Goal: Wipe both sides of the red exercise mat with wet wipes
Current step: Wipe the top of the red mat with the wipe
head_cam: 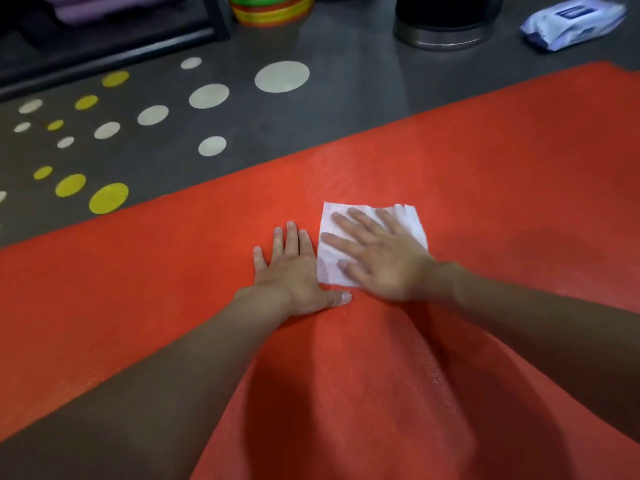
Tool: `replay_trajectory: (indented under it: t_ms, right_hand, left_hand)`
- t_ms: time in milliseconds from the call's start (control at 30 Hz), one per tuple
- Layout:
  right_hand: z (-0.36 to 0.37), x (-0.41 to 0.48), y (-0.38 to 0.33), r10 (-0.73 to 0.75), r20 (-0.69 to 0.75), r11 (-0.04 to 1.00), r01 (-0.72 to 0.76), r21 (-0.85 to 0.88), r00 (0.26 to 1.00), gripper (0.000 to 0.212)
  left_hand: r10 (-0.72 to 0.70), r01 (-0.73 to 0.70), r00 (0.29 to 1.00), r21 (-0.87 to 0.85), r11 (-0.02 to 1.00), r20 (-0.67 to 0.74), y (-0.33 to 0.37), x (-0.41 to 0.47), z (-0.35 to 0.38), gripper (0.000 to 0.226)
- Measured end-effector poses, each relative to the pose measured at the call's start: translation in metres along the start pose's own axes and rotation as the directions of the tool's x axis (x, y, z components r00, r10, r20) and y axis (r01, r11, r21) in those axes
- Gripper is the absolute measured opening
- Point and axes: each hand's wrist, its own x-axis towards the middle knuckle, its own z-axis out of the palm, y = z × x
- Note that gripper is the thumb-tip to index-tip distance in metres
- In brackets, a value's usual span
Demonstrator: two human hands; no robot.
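Note:
The red exercise mat (485, 161) lies flat on the grey floor and fills most of the view. A white wet wipe (332, 211) is spread on the mat near its middle. My right hand (377, 254) presses flat on the wipe with straight, spread fingers. Just left of the wipe, my left hand (294, 268) rests flat on the bare mat, its thumb stretched toward the wipe's lower edge. A pack of wet wipes (573, 24) lies on the floor at the far right, beyond the mat.
A round metal-based bin (445, 32) stands beyond the mat's far edge. A stack of coloured rings (272, 10) sits at the top centre. A black rack frame (114, 53) runs along the top left. White and yellow dots (282, 76) mark the floor at left.

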Motion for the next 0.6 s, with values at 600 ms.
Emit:
replay_trajectory:
  t_ms: [600]
  right_hand:
    - [0.013, -0.042, -0.028, 0.123, -0.016, 0.992, -0.122, 0.032, 0.992, 0.074]
  left_hand:
    - [0.005, -0.006, 0.993, 0.009, 1.000, 0.117, 0.018, -0.026, 0.014, 0.144]
